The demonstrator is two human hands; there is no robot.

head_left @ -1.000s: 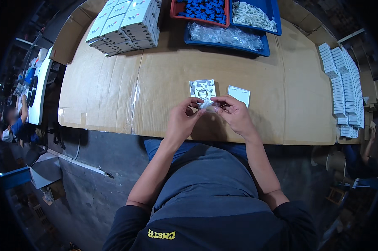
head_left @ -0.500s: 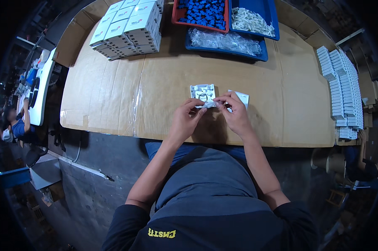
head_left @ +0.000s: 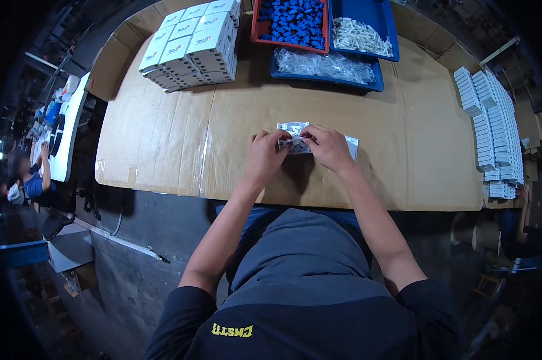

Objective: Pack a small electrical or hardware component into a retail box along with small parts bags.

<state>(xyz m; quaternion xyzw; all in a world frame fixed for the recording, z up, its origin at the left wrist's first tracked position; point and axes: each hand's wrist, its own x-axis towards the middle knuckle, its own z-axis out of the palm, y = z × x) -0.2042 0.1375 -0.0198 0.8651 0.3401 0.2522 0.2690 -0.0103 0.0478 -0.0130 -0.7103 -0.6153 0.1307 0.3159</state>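
Observation:
An open white plastic case (head_left: 293, 126) lies on the cardboard-covered table in front of me, with small parts inside that my fingers partly cover. My left hand (head_left: 266, 157) is closed in a pinch at the case's left side. Opposite it, my right hand (head_left: 329, 149) pinches too, its fingertips over the case. Between the fingertips is a small clear-and-whitish plastic packet (head_left: 295, 140), mostly hidden. A flat white cover (head_left: 352, 147) lies beside the case, partly behind my right hand.
White boxes (head_left: 190, 45) are stacked at the far left. At the back stand a red tray (head_left: 260, 39) of blue parts, a blue tray (head_left: 394, 36) of white pieces and a blue tray (head_left: 283, 75) of clear bags. White cases (head_left: 490, 129) line the right edge. A co-worker (head_left: 36, 180) sits left.
Both hands have moved slightly away from me, carrying the packet from the case's near edge to over the case. My right hand now covers more of the case. The view has shifted slightly.

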